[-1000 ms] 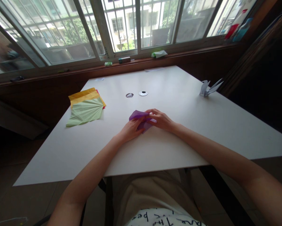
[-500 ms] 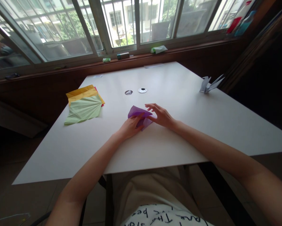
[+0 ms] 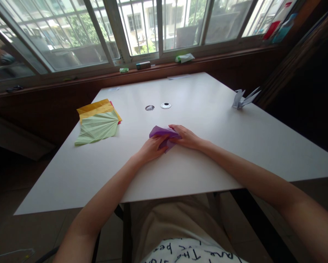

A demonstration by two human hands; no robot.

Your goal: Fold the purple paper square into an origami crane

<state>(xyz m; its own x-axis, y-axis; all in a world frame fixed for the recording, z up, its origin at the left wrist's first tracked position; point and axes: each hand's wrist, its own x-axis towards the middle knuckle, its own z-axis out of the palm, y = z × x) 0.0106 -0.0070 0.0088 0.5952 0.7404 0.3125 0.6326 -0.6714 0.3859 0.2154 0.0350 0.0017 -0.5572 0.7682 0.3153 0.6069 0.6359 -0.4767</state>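
Purple paper (image 3: 158, 130) is covered partly by the spread left hand (image 3: 152, 147) and touched by the right hand (image 3: 188, 137), whose grip cannot be told.

1. The left arm (image 3: 116, 182) and the right arm (image 3: 243, 166) are both bared, reached forward and angled inward, so that the hands are brought close together.
2. The left hand (image 3: 152, 147) is laid low, palm down; its fingers are pointed inward, the thumb set apart.
3. The right hand (image 3: 189, 137) is arched; its fingers are curled leftward; how tightly they are closed cannot be told.
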